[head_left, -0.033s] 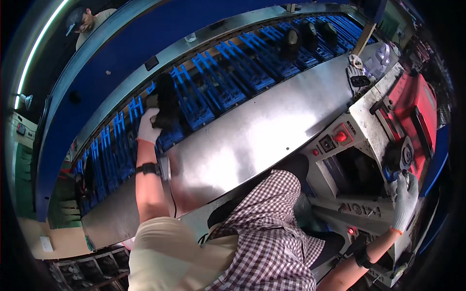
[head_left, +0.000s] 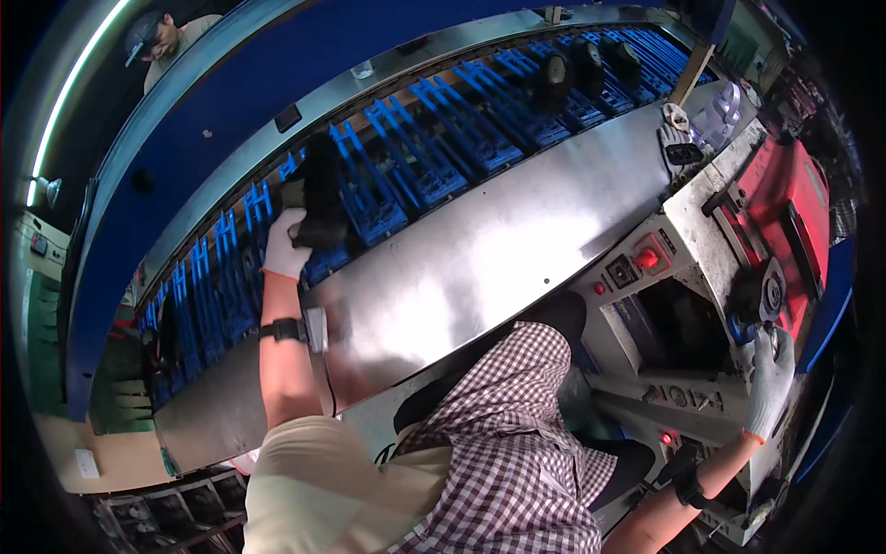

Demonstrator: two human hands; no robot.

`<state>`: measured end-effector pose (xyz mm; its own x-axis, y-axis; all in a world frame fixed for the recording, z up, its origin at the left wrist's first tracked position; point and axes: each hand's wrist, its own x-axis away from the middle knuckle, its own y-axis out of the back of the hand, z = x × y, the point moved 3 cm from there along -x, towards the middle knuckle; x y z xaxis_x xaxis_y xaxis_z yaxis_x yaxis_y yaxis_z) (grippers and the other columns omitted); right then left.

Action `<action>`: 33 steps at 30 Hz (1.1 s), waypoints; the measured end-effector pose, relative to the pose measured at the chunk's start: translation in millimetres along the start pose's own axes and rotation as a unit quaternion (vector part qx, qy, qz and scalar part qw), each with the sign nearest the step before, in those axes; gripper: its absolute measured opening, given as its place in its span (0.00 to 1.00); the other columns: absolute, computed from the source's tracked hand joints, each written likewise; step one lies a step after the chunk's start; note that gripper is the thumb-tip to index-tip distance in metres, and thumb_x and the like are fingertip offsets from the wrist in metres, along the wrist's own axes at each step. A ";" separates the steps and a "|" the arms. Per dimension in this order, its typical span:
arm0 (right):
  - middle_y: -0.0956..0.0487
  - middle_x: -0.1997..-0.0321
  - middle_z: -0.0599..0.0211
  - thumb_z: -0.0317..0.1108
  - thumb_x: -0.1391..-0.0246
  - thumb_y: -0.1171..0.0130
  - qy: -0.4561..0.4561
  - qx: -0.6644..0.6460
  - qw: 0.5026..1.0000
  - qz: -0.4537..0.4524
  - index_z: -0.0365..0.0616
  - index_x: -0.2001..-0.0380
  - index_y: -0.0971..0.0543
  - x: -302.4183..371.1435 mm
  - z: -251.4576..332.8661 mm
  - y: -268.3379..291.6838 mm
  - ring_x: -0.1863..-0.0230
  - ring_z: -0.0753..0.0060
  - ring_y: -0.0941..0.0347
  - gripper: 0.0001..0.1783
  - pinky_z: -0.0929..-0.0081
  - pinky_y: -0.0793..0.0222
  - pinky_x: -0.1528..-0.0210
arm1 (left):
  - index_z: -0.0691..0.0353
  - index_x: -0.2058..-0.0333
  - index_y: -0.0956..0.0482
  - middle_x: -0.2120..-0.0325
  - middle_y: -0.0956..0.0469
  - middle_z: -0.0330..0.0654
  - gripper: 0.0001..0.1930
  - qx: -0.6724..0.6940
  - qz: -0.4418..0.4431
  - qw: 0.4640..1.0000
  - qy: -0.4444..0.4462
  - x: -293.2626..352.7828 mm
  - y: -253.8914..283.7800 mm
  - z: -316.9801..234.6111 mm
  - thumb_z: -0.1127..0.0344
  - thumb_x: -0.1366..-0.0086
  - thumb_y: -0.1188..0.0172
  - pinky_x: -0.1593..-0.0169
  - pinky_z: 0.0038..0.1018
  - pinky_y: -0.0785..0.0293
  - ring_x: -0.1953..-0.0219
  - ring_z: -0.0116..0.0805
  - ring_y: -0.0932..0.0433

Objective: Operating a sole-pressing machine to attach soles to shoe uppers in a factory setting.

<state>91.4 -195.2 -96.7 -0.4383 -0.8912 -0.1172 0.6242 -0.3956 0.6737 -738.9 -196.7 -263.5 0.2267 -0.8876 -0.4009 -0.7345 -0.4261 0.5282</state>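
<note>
Below your lap's checked cloth, off to the right, your right hand is at a round dark fitting on the red machine; whether it grips anything, I can't tell. Across the shiny worktop, your left hand grasps the near end of the dark boot-like piece, which lies over the blue racks. Your left wrist has just turned slightly and the piece has shifted a touch rightward, suggesting a small adjustment of its placement. Beyond the blue beam, a co-worker leans in.
</note>
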 end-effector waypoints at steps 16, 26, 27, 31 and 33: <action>0.63 0.15 0.51 0.77 0.40 0.51 0.257 -0.321 0.893 0.182 0.39 0.20 0.63 123.8 80.1 -92.8 0.15 0.55 0.72 0.66 0.61 0.72 0.18 | 0.66 0.26 0.47 0.29 0.37 0.49 0.55 0.629 0.420 0.648 0.091 40.3 -283.2 -413.0 0.61 0.52 0.31 0.27 0.39 0.35 0.28 0.45 0.35; 0.35 0.24 0.51 0.41 0.40 0.44 0.100 -0.485 0.862 -0.111 0.27 0.26 0.43 148.4 16.7 134.5 0.25 0.62 0.38 0.45 0.66 0.47 0.23 | 0.62 0.22 0.62 0.24 0.49 0.57 0.56 0.469 0.501 0.686 -0.240 37.5 -352.2 -627.9 0.53 0.38 0.34 0.21 0.42 0.57 0.21 0.47 0.51; 0.32 0.27 0.52 0.41 0.39 0.44 0.082 -0.473 0.869 -0.119 0.28 0.27 0.41 137.4 3.0 154.8 0.27 0.63 0.35 0.43 0.67 0.43 0.25 | 0.62 0.22 0.60 0.25 0.48 0.58 0.54 0.469 0.502 0.682 -0.250 33.3 -356.6 -645.0 0.54 0.37 0.35 0.22 0.41 0.56 0.21 0.48 0.50; 0.25 0.32 0.54 0.44 0.39 0.41 -0.023 -0.317 0.940 -0.126 0.32 0.29 0.34 72.6 -60.6 247.9 0.32 0.66 0.30 0.40 0.71 0.37 0.30 | 0.65 0.24 0.48 0.29 0.37 0.59 0.44 0.438 0.494 0.690 -0.296 6.5 -385.3 -714.7 0.56 0.33 0.40 0.26 0.36 0.45 0.27 0.46 0.38; 0.27 0.30 0.50 0.49 0.43 0.37 -0.073 -0.098 0.976 -0.179 0.35 0.28 0.34 27.3 -82.1 279.2 0.28 0.60 0.33 0.44 0.68 0.43 0.26 | 0.67 0.26 0.44 0.31 0.34 0.59 0.42 0.411 0.466 0.702 -0.347 -15.8 -402.5 -753.4 0.54 0.32 0.41 0.28 0.33 0.42 0.30 0.43 0.34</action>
<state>306.8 -348.2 28.3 -0.7298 -0.6522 -0.2050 0.5189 -0.7237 0.4549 35.0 -142.8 94.2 -0.7542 -0.2931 -0.5876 -0.5430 0.7816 0.3071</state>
